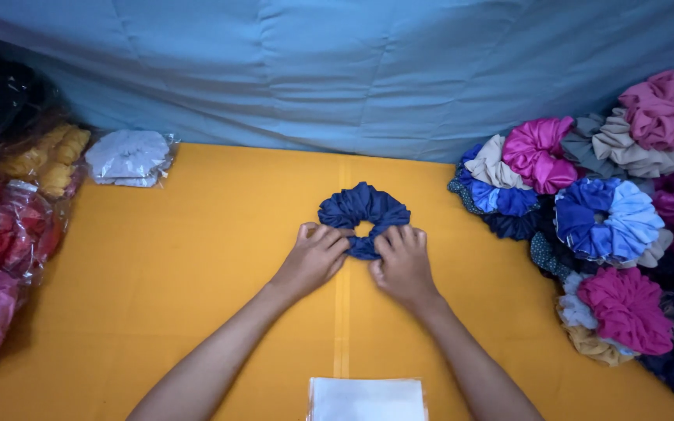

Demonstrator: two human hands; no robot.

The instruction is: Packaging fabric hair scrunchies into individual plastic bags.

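Navy scrunchie (364,217) flat on yellow table (196,265), centre frame. Left hand (313,257) and right hand (402,261) both closed, pinching its lower edge — likely pinning it flat. Loose scrunchie pile (610,226) right; bagged ones (9,226) left; clear bags (367,399) bottom centre, within reach.

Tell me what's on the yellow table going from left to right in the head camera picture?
Bagged scrunchies in clear wrap → white scrunchie in a bag → left hand → dark blue scrunchie → right hand → pile of loose colourful scrunchies.
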